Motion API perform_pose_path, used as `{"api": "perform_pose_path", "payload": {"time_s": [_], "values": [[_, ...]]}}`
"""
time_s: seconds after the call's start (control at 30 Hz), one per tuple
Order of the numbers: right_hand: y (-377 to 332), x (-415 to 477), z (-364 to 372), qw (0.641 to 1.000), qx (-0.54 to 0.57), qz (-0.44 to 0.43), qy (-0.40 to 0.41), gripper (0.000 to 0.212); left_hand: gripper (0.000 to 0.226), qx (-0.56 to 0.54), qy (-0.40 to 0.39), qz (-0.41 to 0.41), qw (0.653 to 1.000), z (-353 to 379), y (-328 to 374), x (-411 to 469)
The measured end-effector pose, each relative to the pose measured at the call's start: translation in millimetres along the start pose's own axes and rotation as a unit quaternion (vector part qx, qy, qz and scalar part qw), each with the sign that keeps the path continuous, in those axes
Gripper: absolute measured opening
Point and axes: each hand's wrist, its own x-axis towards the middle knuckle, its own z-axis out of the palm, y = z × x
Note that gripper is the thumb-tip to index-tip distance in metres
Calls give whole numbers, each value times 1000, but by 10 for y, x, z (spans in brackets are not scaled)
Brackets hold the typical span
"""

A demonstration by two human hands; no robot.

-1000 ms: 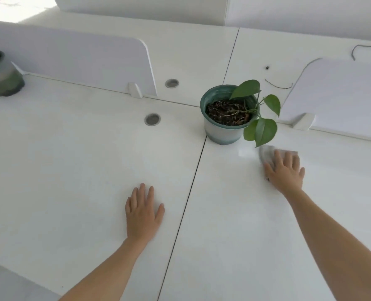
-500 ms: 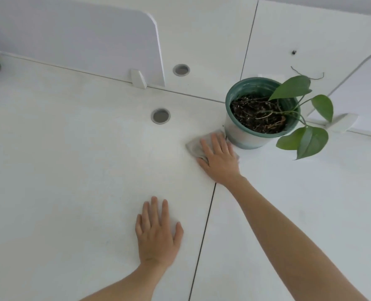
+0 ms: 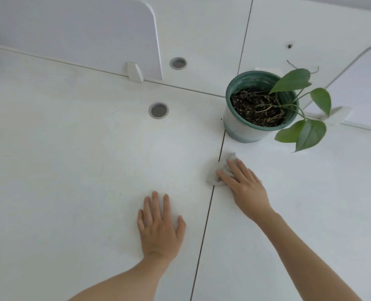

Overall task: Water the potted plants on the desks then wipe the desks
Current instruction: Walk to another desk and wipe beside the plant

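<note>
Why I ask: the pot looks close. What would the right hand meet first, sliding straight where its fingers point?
Probably bare desk, then the near cable grommet; the right hand and cloth point left of the plant pot.

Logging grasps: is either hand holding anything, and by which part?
Nothing gripped: right hand presses the cloth under straight fingers; left hand lies flat on the desk.

Office, white desks (image 3: 71, 170), divider panel (image 3: 82, 33), cable grommets (image 3: 158, 110)

White table (image 3: 71, 170) split by a dark near-to-far seam (image 3: 204, 224), potted plant (image 3: 245, 129) standing far, just right of it, crumpled grey cloth (image 3: 211, 178) across the seam, left hand (image 3: 160, 229) flat, near, left of it.
</note>
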Motion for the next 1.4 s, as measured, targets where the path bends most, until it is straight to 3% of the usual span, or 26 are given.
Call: {"api": "perform_pose_path", "payload": {"time_s": [0.13, 0.23, 0.33, 0.6, 0.77, 0.97, 1.03, 1.13, 1.2, 1.3, 1.4], "values": [[671, -42, -188, 981, 19, 191, 29, 47, 59, -3, -10, 2, 1000, -22, 8, 10], [957, 180, -293, 912, 34, 405, 48, 42, 59, -8, -18, 4, 1000, -41, 9, 10], [806, 400, -308, 872, 61, 485, 37, 43, 59, -13, -30, 5, 999, -46, 13, 15], [-199, 346, -30, 894, 86, 434, 63, 55, 63, -27, -81, 6, 996, -87, 20, 19], [-885, 169, 30, 968, 66, 242, 5, 55, 62, -30, -162, 29, 986, -182, 7, 12], [-1223, -421, -112, 990, 34, 120, -67, 49, 60, -95, -112, -6, 989, -247, 8, -54], [-1277, -628, -183, 988, 41, 140, -60, 51, 68, -85, -113, 4, 990, -233, -18, -63], [-1273, -1019, -235, 960, 75, 262, -73, 55, 71, -109, -134, 11, 985, -290, -45, -37], [-1256, -1301, -288, 929, 143, 340, -24, 55, 69, -160, -159, 1, 974, -353, -69, 6], [-1282, -1654, -364, 879, 248, 402, 59, 45, 63, -259, -195, 1, 946, -479, -161, 45], [-1425, -1852, -427, 839, 332, 418, 101, 40, 72, -407, -196, -3, 892, -632, -349, -35]]}}
